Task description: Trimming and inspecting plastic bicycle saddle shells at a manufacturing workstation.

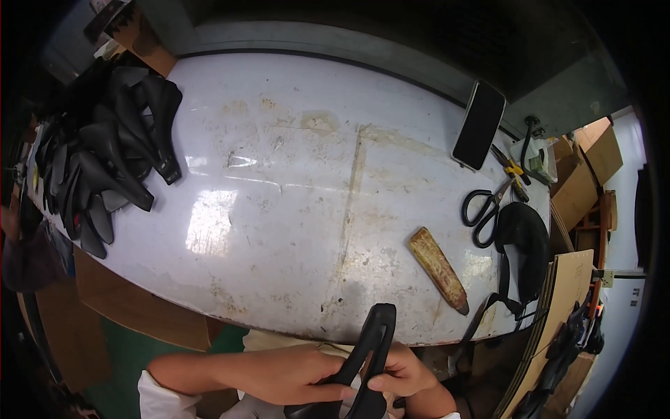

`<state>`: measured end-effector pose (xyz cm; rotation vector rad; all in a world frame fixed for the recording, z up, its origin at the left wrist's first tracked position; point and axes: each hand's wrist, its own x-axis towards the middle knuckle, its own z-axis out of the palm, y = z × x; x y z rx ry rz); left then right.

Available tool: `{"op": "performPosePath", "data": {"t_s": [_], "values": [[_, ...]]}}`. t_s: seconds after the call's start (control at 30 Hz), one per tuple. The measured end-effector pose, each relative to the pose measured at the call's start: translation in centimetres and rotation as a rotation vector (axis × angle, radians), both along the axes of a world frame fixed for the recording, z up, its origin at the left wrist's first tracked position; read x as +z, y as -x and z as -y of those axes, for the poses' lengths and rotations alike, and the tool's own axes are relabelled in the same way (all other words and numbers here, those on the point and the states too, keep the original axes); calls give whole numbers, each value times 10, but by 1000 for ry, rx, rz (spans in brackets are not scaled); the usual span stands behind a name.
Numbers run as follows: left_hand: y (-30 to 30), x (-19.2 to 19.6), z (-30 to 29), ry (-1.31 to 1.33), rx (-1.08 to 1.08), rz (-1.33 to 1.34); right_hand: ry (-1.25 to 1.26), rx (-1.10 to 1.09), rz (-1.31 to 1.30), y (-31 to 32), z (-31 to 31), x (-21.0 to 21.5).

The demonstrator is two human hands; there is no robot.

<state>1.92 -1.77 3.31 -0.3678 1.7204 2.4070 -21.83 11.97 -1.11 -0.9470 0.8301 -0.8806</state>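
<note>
Both hands hold a black bicycle saddle (pixel 377 332) at the near edge of the table. Its long narrow nose points up and away, and a slot runs down its middle. My left hand (pixel 317 373) grips the saddle's left side, fingers curled around it and the thumb lying across its lower part. My right hand (pixel 403 373) is closed on the right edge, thumb pressed against it. The saddle's lower end is partly hidden by the left hand and cut off by the frame. Nearest on the tabletop is a brown, worn, tape-wrapped tool (pixel 438 271) with a dark tip.
On the left lies a heap of black saddles (pixel 115 150). At the right of the white table (pixel 279 202) are a phone (pixel 479 126), black-handled scissors (pixel 483 218), yellow-handled pliers (pixel 514 170) and a black strapped item (pixel 525 241). Cardboard sheets (pixel 558 314) stand beyond the right edge.
</note>
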Motion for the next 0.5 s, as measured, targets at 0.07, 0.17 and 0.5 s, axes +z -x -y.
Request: {"op": "performPosePath", "data": {"t_s": [0.07, 0.17, 0.5], "values": [[2, -2, 0, -10, 19, -34, 44, -46, -18, -7, -4, -5], [2, -2, 1, -19, -5, 0, 90, -30, 52, -5, 2, -3], [-7, -41, -14, -658, 181, -272, -18, -43, 40, 13, -9, 13]]}}
